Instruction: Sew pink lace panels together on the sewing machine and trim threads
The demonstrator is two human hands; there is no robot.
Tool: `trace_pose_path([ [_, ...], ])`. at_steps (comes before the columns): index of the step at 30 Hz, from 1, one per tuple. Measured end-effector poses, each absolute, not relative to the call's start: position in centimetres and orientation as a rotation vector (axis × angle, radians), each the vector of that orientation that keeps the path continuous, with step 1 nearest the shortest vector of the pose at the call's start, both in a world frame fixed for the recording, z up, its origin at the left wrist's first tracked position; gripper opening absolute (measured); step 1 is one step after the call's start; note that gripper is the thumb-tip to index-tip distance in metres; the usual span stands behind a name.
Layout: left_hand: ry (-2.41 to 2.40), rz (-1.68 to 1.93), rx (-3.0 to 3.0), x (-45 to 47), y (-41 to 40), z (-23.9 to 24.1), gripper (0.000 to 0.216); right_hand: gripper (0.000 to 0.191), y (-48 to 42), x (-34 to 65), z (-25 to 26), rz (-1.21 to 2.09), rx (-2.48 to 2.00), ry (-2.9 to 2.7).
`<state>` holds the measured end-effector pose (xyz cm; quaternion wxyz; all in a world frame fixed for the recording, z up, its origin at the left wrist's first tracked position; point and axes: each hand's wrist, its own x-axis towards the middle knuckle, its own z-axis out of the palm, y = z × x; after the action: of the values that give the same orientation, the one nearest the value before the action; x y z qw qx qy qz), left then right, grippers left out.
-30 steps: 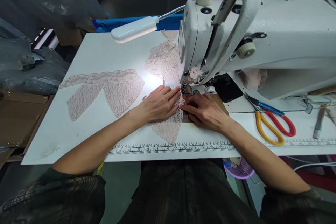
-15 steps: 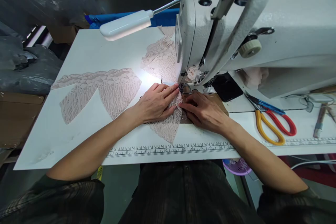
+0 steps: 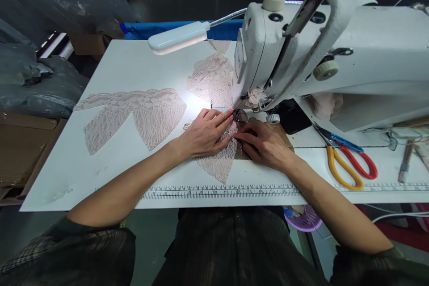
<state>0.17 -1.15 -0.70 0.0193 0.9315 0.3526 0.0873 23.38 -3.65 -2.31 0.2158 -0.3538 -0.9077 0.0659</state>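
Observation:
A pale pink lace piece (image 3: 219, 165) lies under the needle area of the white sewing machine (image 3: 259, 53), its pointed end toward me. My left hand (image 3: 209, 134) rests flat on this lace, fingers stretched toward the presser foot. Thumb and index finger of my right hand (image 3: 261, 140) pinch the lace's right edge, the other fingers curled under. The needle itself is hard to make out behind the fingertips and machine head. Farther back, more lace (image 3: 212, 80) lies beside the machine head. Another lace piece (image 3: 157, 116) with a scalloped border is spread out at the left.
Scissors with red and yellow handles (image 3: 345, 167) and a blue-handled tool (image 3: 348, 142) lie at the right. A black phone-like object (image 3: 293, 116) is under the machine arm. The lamp (image 3: 179, 38) hangs over the table (image 3: 110, 65). A measuring tape strip (image 3: 217, 192) runs along the front edge.
The camera view has shifted slightly, so the machine and lace appear a little farther right and lower. Both hands keep nearly the same place on the lace.

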Motion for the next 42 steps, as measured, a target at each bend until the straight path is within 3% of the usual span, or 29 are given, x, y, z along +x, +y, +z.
trace_pose_path([
  [12, 0.878, 0.386, 2.917, -0.1, -1.1, -0.6, 0.035, 0.031, -3.6, 23.4, -2.0, 0.156, -0.967, -2.566],
  [31, 1.007, 0.257, 3.016, 0.1, -0.9, -0.6, 0.054, 0.036, -3.7, 21.8, -0.6, -0.085, -1.351, -2.638],
  [35, 1.081, 0.313, 2.986, 0.3, -0.7, -0.8, 0.052, 0.037, -3.8, 21.5, -0.4, -0.078, -1.484, -2.635],
  [42, 1.181, 0.358, 2.858, 0.3, -0.7, -0.9, 0.050, 0.036, -3.8, 22.1, -1.4, 0.077, -1.343, -2.595],
])
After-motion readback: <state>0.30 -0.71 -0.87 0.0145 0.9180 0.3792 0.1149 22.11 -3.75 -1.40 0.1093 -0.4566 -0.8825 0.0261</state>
